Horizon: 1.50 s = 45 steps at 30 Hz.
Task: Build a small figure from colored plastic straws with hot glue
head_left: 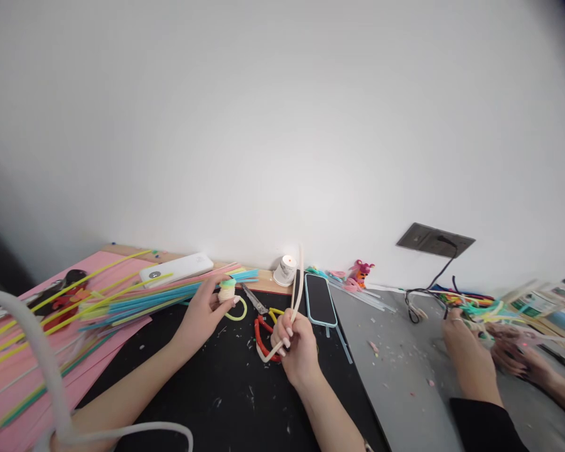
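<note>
**We Hold Two Things**

We see blue strips (145, 303) by our left hand (209, 307), which pinches a small cream-and-green piece (226, 290). Our hands are apart, with scissors (256, 301) lying between them. Our right hand (296, 346) is closed around a long, bendy cream strip (301, 276). A phone (320, 300) lies just right of it; another person's hands (469, 355) are farther right.

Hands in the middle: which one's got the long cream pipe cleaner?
The right hand: it grips the long cream pipe cleaner, while the left hand holds the small green-and-cream piece.
</note>
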Tool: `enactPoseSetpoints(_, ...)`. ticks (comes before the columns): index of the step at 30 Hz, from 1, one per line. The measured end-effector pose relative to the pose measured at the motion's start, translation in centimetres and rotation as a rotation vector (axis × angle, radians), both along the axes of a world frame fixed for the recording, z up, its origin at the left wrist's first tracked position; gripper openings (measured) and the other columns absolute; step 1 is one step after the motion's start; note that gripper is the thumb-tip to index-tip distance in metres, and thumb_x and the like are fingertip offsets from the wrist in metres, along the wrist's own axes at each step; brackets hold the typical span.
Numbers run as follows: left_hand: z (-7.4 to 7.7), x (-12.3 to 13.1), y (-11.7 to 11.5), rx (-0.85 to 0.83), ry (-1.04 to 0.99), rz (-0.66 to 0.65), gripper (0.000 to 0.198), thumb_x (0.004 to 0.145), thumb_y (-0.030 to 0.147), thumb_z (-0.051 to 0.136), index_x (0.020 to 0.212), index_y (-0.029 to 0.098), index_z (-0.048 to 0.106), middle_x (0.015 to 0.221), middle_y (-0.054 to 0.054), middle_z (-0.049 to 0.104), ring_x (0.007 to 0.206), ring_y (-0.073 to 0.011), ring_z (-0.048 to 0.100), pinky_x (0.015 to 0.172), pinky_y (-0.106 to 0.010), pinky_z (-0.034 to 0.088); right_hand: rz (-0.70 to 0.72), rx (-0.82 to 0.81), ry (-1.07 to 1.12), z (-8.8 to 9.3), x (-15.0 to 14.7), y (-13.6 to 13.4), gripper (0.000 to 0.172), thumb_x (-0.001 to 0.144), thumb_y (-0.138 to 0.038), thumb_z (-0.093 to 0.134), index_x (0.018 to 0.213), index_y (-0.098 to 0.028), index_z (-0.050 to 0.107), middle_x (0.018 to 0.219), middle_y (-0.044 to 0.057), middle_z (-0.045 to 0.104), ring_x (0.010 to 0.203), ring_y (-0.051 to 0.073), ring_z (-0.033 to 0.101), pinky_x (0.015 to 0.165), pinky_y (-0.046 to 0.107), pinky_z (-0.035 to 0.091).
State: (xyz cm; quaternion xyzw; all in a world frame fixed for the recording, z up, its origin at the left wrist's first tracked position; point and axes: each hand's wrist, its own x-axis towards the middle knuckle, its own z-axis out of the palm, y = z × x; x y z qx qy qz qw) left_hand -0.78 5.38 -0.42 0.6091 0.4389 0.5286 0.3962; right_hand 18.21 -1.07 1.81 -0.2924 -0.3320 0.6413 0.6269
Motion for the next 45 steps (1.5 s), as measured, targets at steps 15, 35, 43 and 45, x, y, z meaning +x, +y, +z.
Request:
enactPoseSetpoints(15,0.1,0.5,-0.9,-0.001,0.116,-0.141,0.033,0.078,0.031,0.063,0.109,0.023,0.054,0.108,-0.006,0.062,0.085,-0.0221,0.068,0.072,-0.037,0.058,-0.129,-0.165,-0.615,-0.4,-0.7,0.3,0.024,0.068,-0.024,0.046,0.083,-0.017,0.063,0.051,-0.008,0.039,0.039,0.006,0.019,0.04,0.021,0.013)
enactPoseSetpoints(35,0.7,0.5,-2.0,0.062,0.509,-0.341,0.029,0.075,0.025,0.06,0.104,0.024,0.055,0.096,-0.001,0.059,0.058,-0.0129,0.05,0.056,-0.025,0.04,-0.325,0.039,-0.752,-0.9,-0.4,0.4,0.019,0.078,-0.024,0.052,0.095,-0.017,0.059,0.061,-0.003,0.054,0.058,0.014,0.055,0.06,0.026,0.045)
enactPoseSetpoints(43,0.8,0.2,-1.7,0.148,0.553,-0.132,0.029,0.084,0.037,0.053,0.109,0.023,0.054,0.09,-0.002,0.063,0.051,-0.0143,0.051,0.054,-0.029,0.044,-0.316,0.075,-0.858,-1.6,0.0,0.6,0.008,0.077,-0.02,0.05,0.085,-0.022,0.046,0.065,-0.004,0.055,0.056,0.014,0.054,0.056,0.025,0.041)
enactPoseSetpoints(45,0.8,-0.4,-1.0,0.196,0.58,0.039,0.028,0.086,0.037,0.05,0.109,0.022,0.054,0.09,-0.004,0.065,0.059,-0.0184,0.057,0.061,-0.032,0.047,-0.309,0.094,-0.98,-1.6,0.0,0.5,0.004,0.079,-0.021,0.049,0.083,-0.021,0.05,0.066,-0.003,0.054,0.053,0.013,0.049,0.054,0.024,0.038)
